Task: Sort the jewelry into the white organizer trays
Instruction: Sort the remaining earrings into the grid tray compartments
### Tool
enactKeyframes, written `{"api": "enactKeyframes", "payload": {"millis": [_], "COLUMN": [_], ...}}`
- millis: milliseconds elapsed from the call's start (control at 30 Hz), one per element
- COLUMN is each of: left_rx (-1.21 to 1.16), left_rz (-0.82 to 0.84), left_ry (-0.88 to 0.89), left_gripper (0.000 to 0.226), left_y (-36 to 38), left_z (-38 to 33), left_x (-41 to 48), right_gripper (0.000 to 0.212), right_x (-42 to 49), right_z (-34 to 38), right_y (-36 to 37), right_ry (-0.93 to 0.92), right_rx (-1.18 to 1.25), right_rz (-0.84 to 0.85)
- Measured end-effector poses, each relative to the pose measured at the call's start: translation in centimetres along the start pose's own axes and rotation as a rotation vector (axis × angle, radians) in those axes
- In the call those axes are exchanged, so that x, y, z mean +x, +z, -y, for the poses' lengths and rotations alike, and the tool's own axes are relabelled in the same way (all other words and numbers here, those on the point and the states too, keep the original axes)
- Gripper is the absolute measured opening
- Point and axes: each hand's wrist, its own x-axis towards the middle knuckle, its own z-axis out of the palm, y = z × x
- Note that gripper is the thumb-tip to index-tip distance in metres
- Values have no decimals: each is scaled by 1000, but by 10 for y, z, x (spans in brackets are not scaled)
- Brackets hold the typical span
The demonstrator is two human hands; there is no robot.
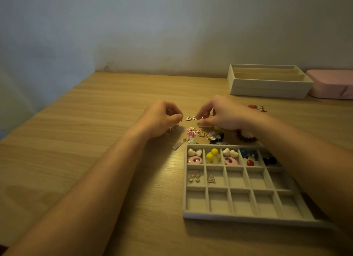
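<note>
The little heart earrings (pixel 191 118) lie between the hands, closest to the right hand (pixel 219 114), which pinches one; the curled left hand (pixel 162 118) may hold something, I cannot tell.

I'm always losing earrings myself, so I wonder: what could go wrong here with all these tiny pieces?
1. The right forearm crosses over the grid tray; a dip could knock sorted pieces, like the yellow balls, into wrong cells.
2. The white heart earring lies loose between the left hand and right hand; a careless finger might flick it across the table.
3. The loose pile looks jumbled; lifting one piece may drag others.
</note>
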Motion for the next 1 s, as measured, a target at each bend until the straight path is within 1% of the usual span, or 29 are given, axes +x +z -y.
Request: {"api": "enactKeyframes", "payload": {"millis": [100,233,333,433,500,567,600,667,733,800,867,933,1000], "left_rx": [-11,-7,-11,-44,-61,-26,14,67,83,125,169,181,190], "left_rz": [-32,-56,-25,37,36,15,26,100,194,246,245,236,248], "left_ry": [-18,-53,-57,-66,-51,-6,24,74,90,78,72,61,49], "left_gripper": [12,16,16,7,11,9,7,6,16,29,38,40,39], "left_y": [-4,-10,-10,-9,-8,-7,-6,-3,2,7,10,10,8], "left_z": [4,13,14,9,6,2,-1,-7,-13,-17,-20,-22,-22], "left_x": [2,5,6,6,5,3,2,-1,-5,-10,-14,-17,-20], "right_gripper": [17,14,12,14,19,19,17,11,1,15,27,32,32], "right_x": [-2,-5,-5,-3,-2,-1,-3,-8,-18,-30,-38,-43,-49], "right_z": [-5,-18,-28,-35,-38,-40,-40,-40,-35,-27,-23,-21,-22], "right_y": [0,-7,-11,-11,-11,-12,-13,-15,-18,-19,-16,-10,-7], "right_ry": [29,74,86,77,71,71,68,41,21,38,78,90,80], "right_rx": [-41,12,57,93,98,98,106,128,164,187,144,99,97], "right_rz": [23,4,-2,-6,-50,-110,-121,-100,-36,34,88,131,130]}}
